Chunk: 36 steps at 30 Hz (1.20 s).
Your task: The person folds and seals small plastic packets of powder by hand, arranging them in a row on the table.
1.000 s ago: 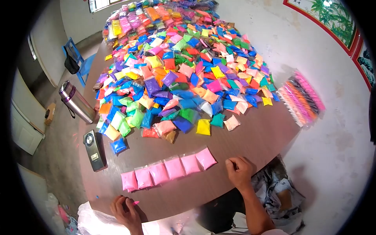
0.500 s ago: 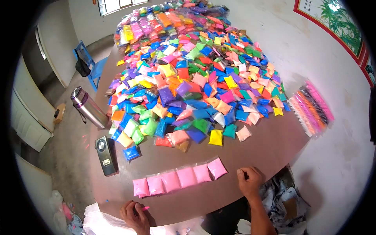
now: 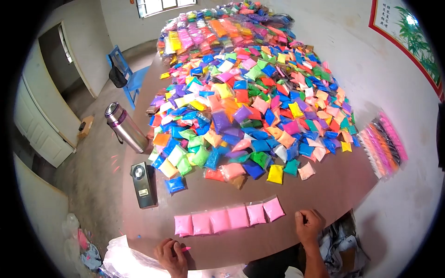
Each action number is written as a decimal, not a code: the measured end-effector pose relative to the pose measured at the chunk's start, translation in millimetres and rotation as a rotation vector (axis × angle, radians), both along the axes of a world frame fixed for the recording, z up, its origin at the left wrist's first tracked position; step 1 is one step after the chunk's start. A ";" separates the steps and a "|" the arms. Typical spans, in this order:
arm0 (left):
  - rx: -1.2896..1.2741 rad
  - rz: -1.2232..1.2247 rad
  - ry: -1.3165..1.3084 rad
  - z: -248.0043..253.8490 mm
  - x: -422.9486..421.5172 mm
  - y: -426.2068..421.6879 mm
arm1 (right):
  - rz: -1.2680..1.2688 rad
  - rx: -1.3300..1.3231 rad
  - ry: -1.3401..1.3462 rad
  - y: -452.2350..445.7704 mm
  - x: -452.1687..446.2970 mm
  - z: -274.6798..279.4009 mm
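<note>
A row of several pink pouches (image 3: 219, 221) in clear film lies across the near part of the brown table (image 3: 264, 238). At the near edge, below the row's left end, my left hand (image 3: 171, 257) rests with its fingers curled. A small pink pointed object (image 3: 186, 249) sticks out beside its thumb and forefinger; its other end is hidden. To the right of the row, apart from it, my right hand (image 3: 309, 226) rests on the table, closed in a loose fist. Nothing shows in its fingers.
A big heap of colourful pouches (image 3: 250, 116) covers the far table. On the left stand a steel flask (image 3: 127, 129) and a black device (image 3: 144, 185). Bundled pouch strips (image 3: 381, 144) lie at the right edge. A blue chair (image 3: 134, 81) stands beyond the table.
The camera view has swung left, so everything sits farther right in the picture. Both hands remain in about the same places on the table. The pouches at the row's left end overlap less.
</note>
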<state>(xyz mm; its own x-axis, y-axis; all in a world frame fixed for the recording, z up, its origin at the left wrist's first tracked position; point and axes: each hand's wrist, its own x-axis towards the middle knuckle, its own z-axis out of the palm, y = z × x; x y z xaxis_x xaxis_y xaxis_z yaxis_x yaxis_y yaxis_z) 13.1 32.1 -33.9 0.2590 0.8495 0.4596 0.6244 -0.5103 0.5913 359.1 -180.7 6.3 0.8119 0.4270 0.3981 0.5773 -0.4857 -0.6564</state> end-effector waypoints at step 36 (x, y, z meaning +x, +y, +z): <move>-0.211 0.015 0.087 77.0 16.1 28.0 | 0.020 0.002 0.021 -5.8 1.5 -4.5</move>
